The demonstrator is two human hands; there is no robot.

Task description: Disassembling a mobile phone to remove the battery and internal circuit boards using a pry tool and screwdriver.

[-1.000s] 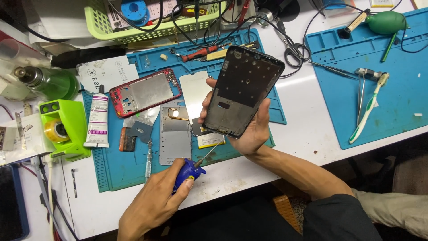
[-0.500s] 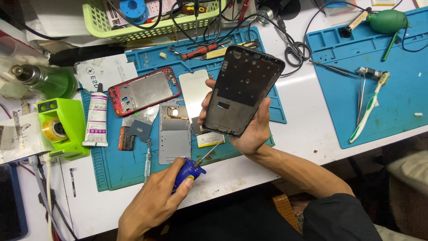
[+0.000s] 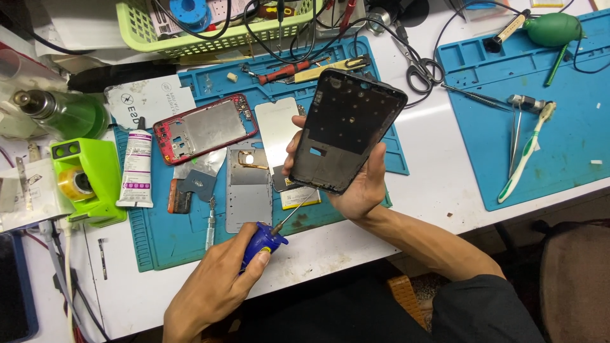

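Above the blue repair mat (image 3: 356, 209) on the white counter (image 3: 438, 146), the right hand (image 3: 359, 184) holds a dark phone frame (image 3: 349, 130) tilted up off the surface, its inner side with cut-outs facing the camera; the fingers grasp it by its long edges, thumb on the right edge and fingertips wrapped round the left. Lower down, near the counter's front edge, the left hand (image 3: 213, 292) has its fingers clenched round the blue handle of a small screwdriver (image 3: 270, 235), whose thin shaft slants up and to the right so that the tip ends just below the frame's lower corner; whether it touches cannot be told. Under the raised frame lie a silvery back plate (image 3: 278, 130) and a flat grey metal plate (image 3: 249, 190) with a brass-coloured opening at its top. Left of those rests a red phone frame (image 3: 204, 129), and beside it a white glue tube (image 3: 136, 168) with a black cap. Farther left stands a bright green tape dispenser (image 3: 86, 181), and behind it a green bottle (image 3: 60, 113) lies on its side. A lime basket (image 3: 210, 35) full of cables sits at the back, scissors (image 3: 416, 63) lie right of the mat, and on a second blue mat (image 3: 572, 127) rest tweezers (image 3: 515, 136) and a green-and-white toothbrush (image 3: 524, 155).
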